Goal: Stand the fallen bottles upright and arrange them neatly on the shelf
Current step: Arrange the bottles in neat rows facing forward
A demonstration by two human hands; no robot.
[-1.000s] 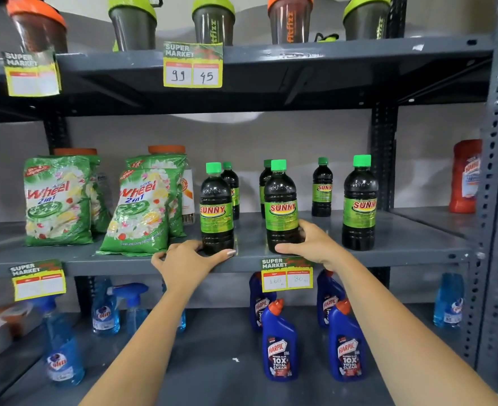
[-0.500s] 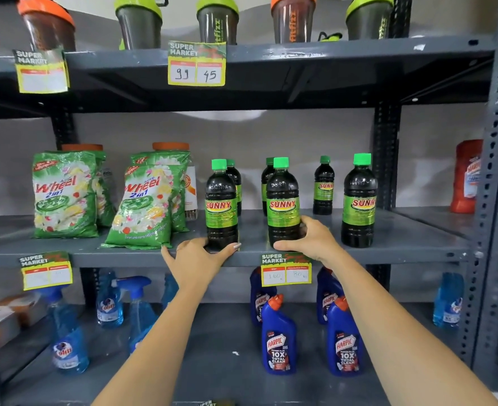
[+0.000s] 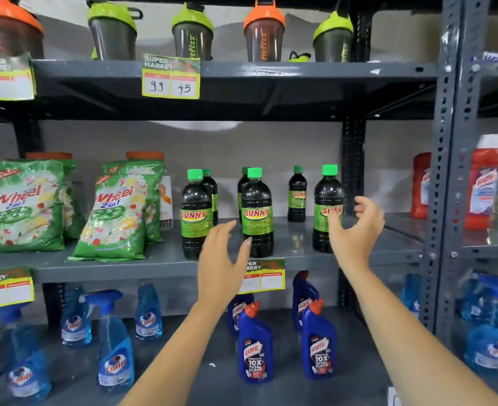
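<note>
Head view: I see six dark plastic bottles with green caps standing upright on the grey metal middle shelf [image 3: 166, 259], three at its front edge. My left hand [image 3: 220, 268] hovers, grip open and empty, between the front-left bottle [image 3: 195, 213] and front-middle bottle [image 3: 256, 212]. My right hand [image 3: 356, 232], fingers spread, holds nothing beside the front-right bottle [image 3: 325, 206].

Bottles [image 3: 256, 212] upright on mid shelf [image 3: 166, 260], right of detergent bags [image 3: 116, 218].
</note>
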